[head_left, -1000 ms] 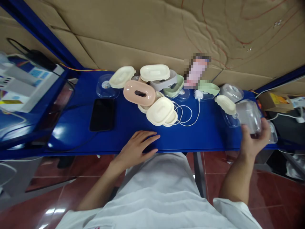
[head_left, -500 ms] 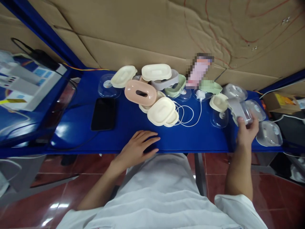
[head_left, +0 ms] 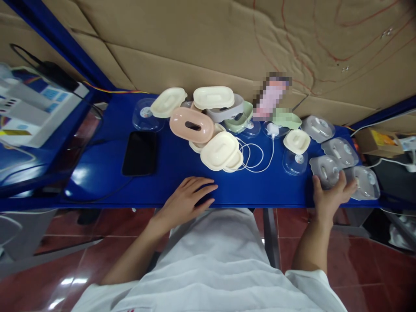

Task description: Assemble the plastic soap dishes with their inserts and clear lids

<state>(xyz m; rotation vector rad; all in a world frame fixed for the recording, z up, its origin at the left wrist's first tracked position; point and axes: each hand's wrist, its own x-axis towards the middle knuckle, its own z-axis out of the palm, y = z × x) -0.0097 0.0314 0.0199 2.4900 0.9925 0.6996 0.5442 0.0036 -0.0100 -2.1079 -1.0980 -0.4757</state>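
The right hand (head_left: pixel 329 200) spreads its fingers around the near side of one of four gray boxes (head_left: pixel 326 169) on the blue table (head_left: pixel 260 190) (gripping or not, I cannot tell), while the left hand (head_left: pixel 186 198), fingers loose and empty, lies near one black phone (head_left: pixel 139 153).
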